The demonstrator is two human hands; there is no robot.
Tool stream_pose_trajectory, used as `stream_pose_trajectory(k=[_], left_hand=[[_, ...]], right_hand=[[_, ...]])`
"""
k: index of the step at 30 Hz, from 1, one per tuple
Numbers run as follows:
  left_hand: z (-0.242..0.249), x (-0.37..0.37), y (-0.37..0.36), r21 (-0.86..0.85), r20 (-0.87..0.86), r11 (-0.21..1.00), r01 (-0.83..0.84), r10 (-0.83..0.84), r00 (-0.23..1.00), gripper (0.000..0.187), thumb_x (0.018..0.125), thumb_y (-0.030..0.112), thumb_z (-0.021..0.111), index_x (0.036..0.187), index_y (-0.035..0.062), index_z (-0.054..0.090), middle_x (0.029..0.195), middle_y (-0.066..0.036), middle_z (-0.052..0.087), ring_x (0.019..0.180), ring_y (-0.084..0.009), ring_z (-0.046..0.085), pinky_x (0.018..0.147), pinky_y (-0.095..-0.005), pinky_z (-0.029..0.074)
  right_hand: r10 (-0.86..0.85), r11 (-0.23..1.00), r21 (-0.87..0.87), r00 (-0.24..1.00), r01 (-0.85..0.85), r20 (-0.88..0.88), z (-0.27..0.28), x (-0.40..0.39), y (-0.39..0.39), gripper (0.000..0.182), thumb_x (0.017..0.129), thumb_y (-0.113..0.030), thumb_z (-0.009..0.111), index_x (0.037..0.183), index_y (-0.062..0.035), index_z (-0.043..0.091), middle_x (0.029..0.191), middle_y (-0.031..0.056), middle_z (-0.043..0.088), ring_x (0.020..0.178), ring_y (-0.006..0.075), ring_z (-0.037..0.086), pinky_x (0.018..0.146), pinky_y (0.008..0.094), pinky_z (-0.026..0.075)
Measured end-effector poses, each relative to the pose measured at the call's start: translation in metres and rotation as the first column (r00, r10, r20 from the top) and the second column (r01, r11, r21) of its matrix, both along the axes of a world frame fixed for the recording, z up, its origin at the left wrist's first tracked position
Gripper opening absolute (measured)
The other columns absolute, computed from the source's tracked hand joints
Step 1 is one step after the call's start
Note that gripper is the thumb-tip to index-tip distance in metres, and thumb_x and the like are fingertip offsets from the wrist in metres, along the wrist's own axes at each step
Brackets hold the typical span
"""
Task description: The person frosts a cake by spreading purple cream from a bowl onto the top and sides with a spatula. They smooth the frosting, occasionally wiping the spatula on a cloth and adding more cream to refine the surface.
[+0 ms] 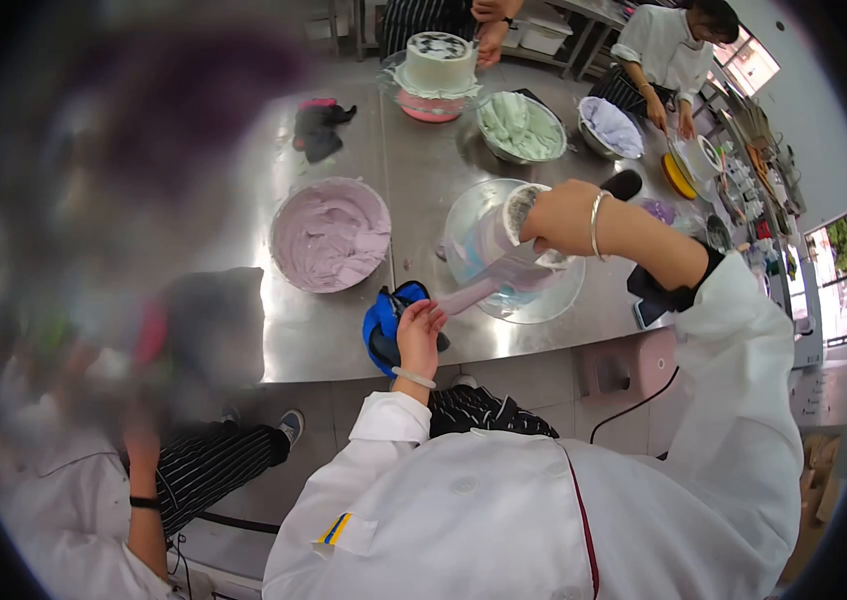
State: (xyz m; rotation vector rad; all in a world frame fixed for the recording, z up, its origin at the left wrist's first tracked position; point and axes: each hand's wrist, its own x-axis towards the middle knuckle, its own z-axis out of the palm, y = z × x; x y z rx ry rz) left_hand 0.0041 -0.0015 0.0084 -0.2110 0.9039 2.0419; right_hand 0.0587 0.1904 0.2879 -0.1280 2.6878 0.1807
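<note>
My left hand [419, 338] is closed, its fingertips at the narrow end of a long, pale pink tapering piping bag [489, 285]. My right hand [569, 217] curls over the bag's wide end, and its fingers hide part of it. Beneath and behind the bag, a pale cake [489, 235] with a speckled grey top stands on a clear round turntable [549, 305]. A blue and black cloth item [381, 330] lies at the table edge beside my left hand. Left of the turntable stands a bowl of pale pink cream [329, 235].
Farther back are bowls of green cream [521, 128] and lilac cream [611, 127], and a decorated cake [439, 65]. Dark gloves [321, 128] lie on the table. Co-workers stand beyond it and at left. A pink stool [634, 362] stands below the front edge.
</note>
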Motion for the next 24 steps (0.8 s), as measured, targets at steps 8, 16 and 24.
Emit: stream_pose_trajectory(k=[8, 16, 24], left_hand=[[-0.01, -0.056, -0.099, -0.242, -0.188, 0.856, -0.456, 0.42, 0.888, 0.025, 0.076, -0.004, 0.044, 0.1, 0.0035, 0.046, 0.097, -0.008, 0.05, 0.087, -0.0189, 0.051, 0.076, -0.0298, 0.041], [0.0, -0.083, -0.072, -0.13, -0.063, 0.97, -0.204, 0.198, 0.978, 0.046, 0.073, -0.005, 0.042, 0.117, -0.0025, 0.032, 0.122, -0.018, 0.037, 0.115, -0.0295, 0.037, 0.093, -0.0374, 0.033], [0.005, -0.094, -0.056, -0.095, -0.126, 0.979, -0.181, 0.169, 0.978, 0.051, 0.067, -0.005, 0.039, 0.118, -0.0025, 0.031, 0.118, -0.018, 0.041, 0.113, -0.0286, 0.039, 0.091, -0.0369, 0.033]], right_hand=[[-0.435, 0.831, -0.53, 0.791, 0.17, -0.43, -0.193, -0.053, -0.101, 0.041, 0.072, -0.009, 0.051, 0.112, -0.0093, 0.047, 0.093, 0.015, 0.052, 0.084, 0.0298, 0.052, 0.069, 0.0376, 0.045], [-0.447, 0.89, -0.364, 0.684, 0.274, -0.577, -0.258, -0.014, -0.17, 0.052, 0.07, -0.007, 0.049, 0.121, -0.0084, 0.04, 0.091, 0.0119, 0.044, 0.084, 0.0263, 0.046, 0.059, 0.0291, 0.049], [-0.507, 0.828, -0.396, 0.832, 0.398, -0.224, -0.178, 0.133, -0.117, 0.053, 0.07, -0.003, 0.048, 0.122, -0.0081, 0.038, 0.096, 0.0124, 0.046, 0.088, 0.0279, 0.047, 0.067, 0.0337, 0.047]])
